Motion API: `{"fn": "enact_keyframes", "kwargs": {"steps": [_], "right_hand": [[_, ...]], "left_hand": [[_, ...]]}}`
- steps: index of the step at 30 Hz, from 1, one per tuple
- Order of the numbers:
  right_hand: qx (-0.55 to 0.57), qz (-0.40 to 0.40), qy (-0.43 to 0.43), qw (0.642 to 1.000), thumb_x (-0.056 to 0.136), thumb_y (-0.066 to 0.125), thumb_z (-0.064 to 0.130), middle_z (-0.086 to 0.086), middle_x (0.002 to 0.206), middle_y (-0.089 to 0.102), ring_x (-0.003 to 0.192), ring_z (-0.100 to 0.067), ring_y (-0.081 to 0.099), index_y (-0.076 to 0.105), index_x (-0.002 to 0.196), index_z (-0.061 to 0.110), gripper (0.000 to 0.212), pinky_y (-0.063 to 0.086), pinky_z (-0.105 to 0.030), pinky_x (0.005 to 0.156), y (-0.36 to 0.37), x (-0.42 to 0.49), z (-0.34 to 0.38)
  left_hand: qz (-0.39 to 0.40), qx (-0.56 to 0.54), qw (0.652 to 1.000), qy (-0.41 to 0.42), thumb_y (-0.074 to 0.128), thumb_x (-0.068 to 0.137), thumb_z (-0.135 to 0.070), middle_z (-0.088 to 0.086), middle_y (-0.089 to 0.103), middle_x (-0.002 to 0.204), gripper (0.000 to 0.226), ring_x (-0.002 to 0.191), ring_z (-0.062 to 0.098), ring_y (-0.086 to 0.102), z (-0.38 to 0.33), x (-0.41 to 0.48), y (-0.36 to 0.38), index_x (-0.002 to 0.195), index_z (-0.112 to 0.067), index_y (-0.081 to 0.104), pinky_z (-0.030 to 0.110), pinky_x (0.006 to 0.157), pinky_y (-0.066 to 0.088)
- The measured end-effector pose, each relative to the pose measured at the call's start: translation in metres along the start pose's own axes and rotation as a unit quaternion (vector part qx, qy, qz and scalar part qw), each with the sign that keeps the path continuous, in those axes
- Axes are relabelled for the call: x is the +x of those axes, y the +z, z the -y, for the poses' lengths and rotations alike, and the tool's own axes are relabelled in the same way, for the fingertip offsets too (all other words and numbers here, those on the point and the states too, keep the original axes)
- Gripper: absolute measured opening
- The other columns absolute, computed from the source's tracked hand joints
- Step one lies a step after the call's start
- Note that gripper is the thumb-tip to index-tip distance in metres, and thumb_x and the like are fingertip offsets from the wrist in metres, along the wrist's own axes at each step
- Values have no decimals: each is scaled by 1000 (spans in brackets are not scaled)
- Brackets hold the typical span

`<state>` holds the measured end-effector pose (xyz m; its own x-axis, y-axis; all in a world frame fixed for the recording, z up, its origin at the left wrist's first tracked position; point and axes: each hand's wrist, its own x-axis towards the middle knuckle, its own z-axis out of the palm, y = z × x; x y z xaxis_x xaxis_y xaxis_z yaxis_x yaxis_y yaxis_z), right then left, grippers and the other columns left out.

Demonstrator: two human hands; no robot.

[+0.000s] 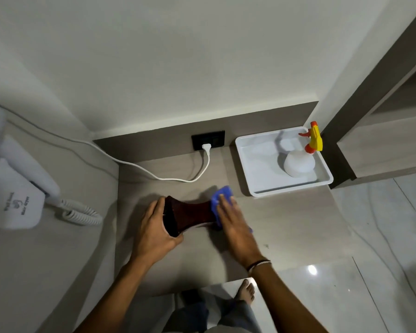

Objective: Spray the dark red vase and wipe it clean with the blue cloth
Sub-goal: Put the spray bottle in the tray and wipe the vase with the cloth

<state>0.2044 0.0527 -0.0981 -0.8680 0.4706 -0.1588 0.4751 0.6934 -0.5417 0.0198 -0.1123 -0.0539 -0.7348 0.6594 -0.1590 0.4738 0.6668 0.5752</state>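
Note:
The dark red vase (190,215) lies on its side on the beige counter (286,219), its wide mouth turned left. My left hand (154,231) grips the rim of that mouth. My right hand (233,227) presses the blue cloth (222,195) flat against the vase's right end, which the cloth and hand hide. The white spray bottle (298,162) with its yellow and orange trigger head stands apart in the white tray (252,164) at the back right.
A white cable (154,175) runs across the counter's back to a plug in the black wall socket (208,140). A white wall hair dryer (17,188) with a coiled cord hangs at the left. The counter ends just right of the tray, above a glossy tiled floor (346,284).

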Motion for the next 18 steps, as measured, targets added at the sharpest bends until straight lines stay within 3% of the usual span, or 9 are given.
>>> {"fn": "enact_keyframes", "kwargs": {"steps": [3,5,6,8,11,13,16,17,18], "right_hand": [[161,-30,116,980,94,55,-16,-17,178,23,166,-35,25,26,168,3,82,21,-42,137,-22,3,-26],[297,-65,174,937,93,50,-21,-18,165,48,153,-36,48,41,162,2,73,34,-47,133,-25,6,-29],[368,-70,201,905,94,47,-22,-19,157,57,145,-37,57,47,159,3,69,40,-52,129,-25,7,-29],[478,-74,239,842,97,43,-20,-20,142,70,132,-44,66,57,151,5,62,50,-59,119,-22,13,-28],[562,-101,276,773,98,43,-19,-22,132,76,127,-49,68,65,142,5,55,54,-58,115,-21,22,-30],[556,-114,284,773,99,45,-18,-24,133,75,126,-48,69,66,142,4,53,58,-47,107,-23,34,-29],[500,-122,266,815,100,45,-19,-14,150,65,136,-35,64,55,154,3,60,58,-14,99,-24,46,-26],[472,-129,248,836,100,44,-19,-10,155,59,144,-32,58,49,158,3,63,54,-14,107,-25,45,-24],[425,-139,222,867,99,45,-20,-11,161,52,151,-32,51,44,161,2,66,47,-22,120,-26,42,-21]], "left_hand": [[3,-46,999,-16,91,50,-47,-4,62,131,99,120,23,64,-10,4,-4,141,-29,55,40,99,56],[11,-124,990,-60,91,51,-59,-10,66,131,94,123,19,66,-17,8,-9,136,-44,55,44,102,58],[21,-153,984,-89,91,52,-66,-7,65,142,103,133,23,63,-20,9,-10,144,-48,50,49,108,55],[55,-176,973,-137,81,55,-84,2,45,168,130,152,31,46,-25,10,-11,164,-51,18,58,119,42],[109,-146,977,-110,67,59,-99,-4,27,176,123,158,30,33,-29,9,-15,155,-72,-7,58,122,36],[153,-124,978,-63,81,53,-92,-5,19,178,135,159,27,30,-27,6,-16,152,-76,-8,56,120,36],[177,-64,982,-28,99,40,-74,-3,5,178,158,160,32,25,-22,1,-12,155,-71,-10,65,118,40],[166,-39,985,-17,100,41,-67,-2,6,178,159,160,33,25,-21,0,-10,159,-65,-6,65,119,40],[142,-12,990,0,101,44,-61,0,9,178,155,160,32,25,-19,0,-8,163,-54,1,61,122,38]]}}
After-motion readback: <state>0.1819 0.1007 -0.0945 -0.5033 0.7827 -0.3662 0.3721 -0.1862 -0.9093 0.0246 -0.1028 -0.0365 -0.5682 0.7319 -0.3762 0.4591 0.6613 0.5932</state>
